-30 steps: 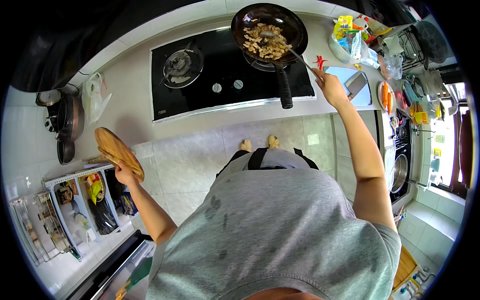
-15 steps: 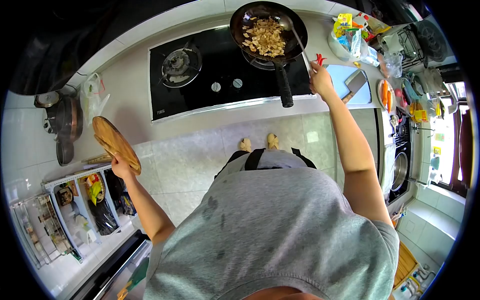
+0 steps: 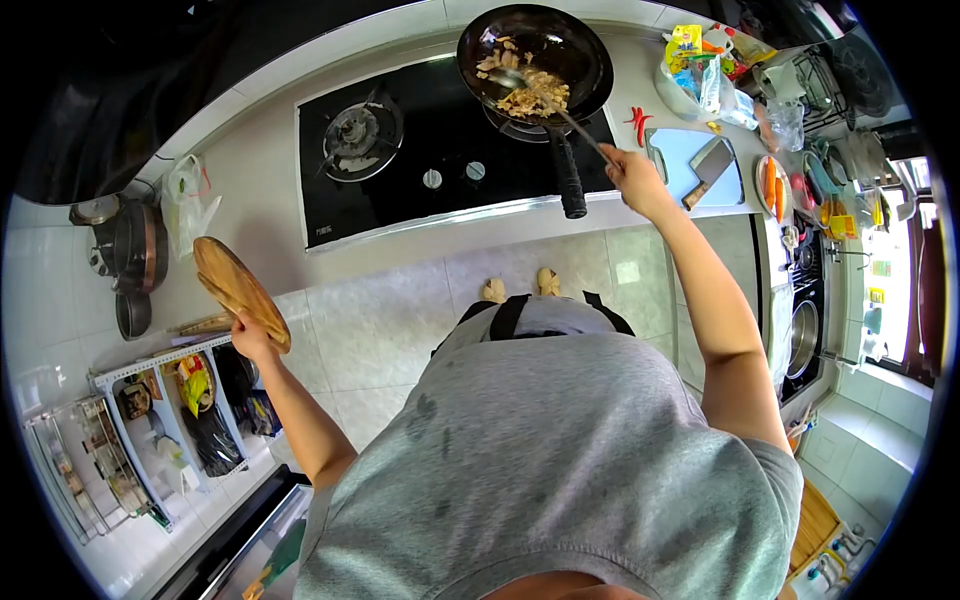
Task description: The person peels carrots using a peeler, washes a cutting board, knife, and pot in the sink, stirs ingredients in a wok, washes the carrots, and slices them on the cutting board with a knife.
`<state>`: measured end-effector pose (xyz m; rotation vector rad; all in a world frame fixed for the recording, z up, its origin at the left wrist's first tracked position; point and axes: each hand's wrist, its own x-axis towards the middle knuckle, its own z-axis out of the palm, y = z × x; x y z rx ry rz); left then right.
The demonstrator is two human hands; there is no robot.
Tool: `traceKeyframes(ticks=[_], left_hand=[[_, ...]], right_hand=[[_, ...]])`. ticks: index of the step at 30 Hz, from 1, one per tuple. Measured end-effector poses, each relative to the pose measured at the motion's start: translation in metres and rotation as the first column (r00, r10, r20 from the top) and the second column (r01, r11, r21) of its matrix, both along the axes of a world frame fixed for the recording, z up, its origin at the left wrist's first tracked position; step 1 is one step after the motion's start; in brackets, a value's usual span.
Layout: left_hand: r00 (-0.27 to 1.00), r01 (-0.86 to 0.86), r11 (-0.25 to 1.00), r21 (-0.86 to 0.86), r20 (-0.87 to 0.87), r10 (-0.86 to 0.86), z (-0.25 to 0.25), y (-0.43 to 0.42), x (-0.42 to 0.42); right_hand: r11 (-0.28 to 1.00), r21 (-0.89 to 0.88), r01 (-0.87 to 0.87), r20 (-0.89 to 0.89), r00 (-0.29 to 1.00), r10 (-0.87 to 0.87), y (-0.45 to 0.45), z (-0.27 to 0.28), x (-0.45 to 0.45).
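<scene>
My right hand (image 3: 636,181) is closed round the handle of a metal spatula (image 3: 578,128). Its head lies among chopped, browned food (image 3: 535,97) in a dark wok (image 3: 585,75), whose black handle points toward me. The food is gathered at the left and near side of the wok. Off to the left, my left hand (image 3: 251,335) grips the edge of a round wooden lid (image 3: 238,288), held tilted in the air in front of the counter.
The wok stands on the right burner of a black gas hob (image 3: 420,150); the left burner (image 3: 353,142) is bare. Right of it are red chillies (image 3: 640,124), a cleaver (image 3: 708,172) on a blue cutting board (image 3: 728,192), and a plate of carrots (image 3: 770,187). A shelf rack (image 3: 170,420) stands low left.
The spatula has swung from the wok's right side to the left into the food, pushing it leftward and nearer. My left hand and the wooden lid have shifted slightly right.
</scene>
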<state>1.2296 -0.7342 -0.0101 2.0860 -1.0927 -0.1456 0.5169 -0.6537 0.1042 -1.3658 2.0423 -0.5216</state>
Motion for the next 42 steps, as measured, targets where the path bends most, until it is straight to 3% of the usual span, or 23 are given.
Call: traceKeyframes(ticks=[1, 2, 3, 5, 9, 12, 13, 15, 20, 22, 25, 27, 28, 30, 34, 36, 38, 40, 42], left_hand=[[1.000, 0.001, 1.000, -0.002, 0.001, -0.001, -0.003, -0.003, 0.004], [1.000, -0.011, 1.000, -0.005, -0.016, 0.011, -0.006, -0.007, 0.008], [0.999, -0.025, 1.000, -0.007, -0.034, 0.025, -0.008, -0.011, 0.012], [0.999, 0.008, 1.000, -0.021, -0.048, -0.009, -0.006, -0.016, 0.016], [0.998, 0.064, 0.998, 0.000, -0.019, -0.064, 0.002, -0.022, 0.012], [0.988, 0.078, 0.996, -0.053, -0.129, -0.085, 0.001, -0.025, 0.009], [0.988, 0.082, 0.995, -0.051, -0.124, -0.088, 0.007, -0.024, 0.004], [0.996, 0.058, 0.998, -0.010, -0.068, -0.059, 0.017, -0.019, -0.006], [0.995, 0.076, 0.997, -0.017, -0.064, -0.077, 0.020, -0.011, -0.007], [0.994, 0.067, 0.998, -0.023, -0.081, -0.069, 0.017, -0.010, -0.006], [0.999, 0.054, 0.999, -0.005, 0.000, -0.054, 0.015, -0.021, -0.007], [0.988, 0.058, 0.997, -0.052, -0.140, -0.065, 0.005, -0.031, 0.000], [0.988, 0.058, 0.997, -0.052, -0.140, -0.064, 0.010, -0.031, -0.007], [0.996, 0.050, 0.997, -0.051, -0.073, -0.054, 0.017, -0.035, -0.017], [0.990, 0.116, 0.993, -0.016, -0.077, -0.117, 0.024, -0.043, -0.020], [0.956, 0.154, 0.984, -0.089, -0.236, -0.171, 0.025, -0.047, -0.022], [0.961, 0.173, 0.981, -0.083, -0.205, -0.187, 0.030, -0.048, -0.026], [0.964, 0.197, 0.978, -0.072, -0.169, -0.207, 0.032, -0.051, -0.032], [0.952, 0.192, 0.973, -0.126, -0.216, -0.216, 0.032, -0.059, -0.037]], right_hand=[[0.992, -0.117, -0.046, -0.168, 0.985, 0.025, -0.005, -0.003, -0.001], [0.996, -0.014, 0.088, -0.107, 0.990, -0.088, -0.009, -0.002, -0.008], [0.996, -0.015, 0.088, -0.107, 0.990, -0.089, -0.014, -0.009, -0.018], [0.980, -0.177, 0.093, -0.244, 0.960, -0.135, -0.029, -0.034, -0.054], [0.972, -0.197, 0.129, -0.164, 0.973, -0.162, -0.063, -0.046, -0.073], [0.978, -0.168, -0.121, -0.354, 0.934, 0.055, -0.074, -0.053, -0.071], [0.979, -0.167, -0.118, -0.349, 0.936, 0.053, -0.066, -0.036, -0.062], [0.972, -0.023, -0.233, -0.521, 0.833, 0.188, -0.035, 0.013, -0.047], [0.977, 0.077, -0.196, -0.523, 0.827, 0.207, 0.040, 0.094, -0.041], [0.973, 0.201, -0.114, -0.406, 0.894, 0.189, 0.047, 0.109, -0.042], [0.983, 0.049, -0.178, -0.478, 0.860, 0.180, 0.031, 0.036, -0.064], [0.993, -0.068, -0.097, -0.425, 0.903, 0.059, 0.008, -0.006, -0.065], [0.993, -0.068, -0.097, -0.424, 0.904, 0.060, 0.002, -0.008, -0.061], [0.987, -0.134, 0.085, -0.259, 0.959, -0.118, -0.007, -0.014, -0.053], [0.979, -0.120, 0.162, -0.279, 0.941, -0.190, 0.005, -0.027, -0.045], [0.981, -0.056, 0.186, -0.132, 0.972, -0.192, 0.021, -0.022, -0.040], [0.977, -0.079, 0.197, -0.058, 0.978, -0.202, 0.023, -0.020, -0.042], [0.971, -0.120, 0.207, -0.030, 0.977, -0.212, 0.016, -0.024, -0.046], [0.959, -0.222, 0.176, -0.158, 0.964, -0.214, -0.019, -0.033, -0.058]])
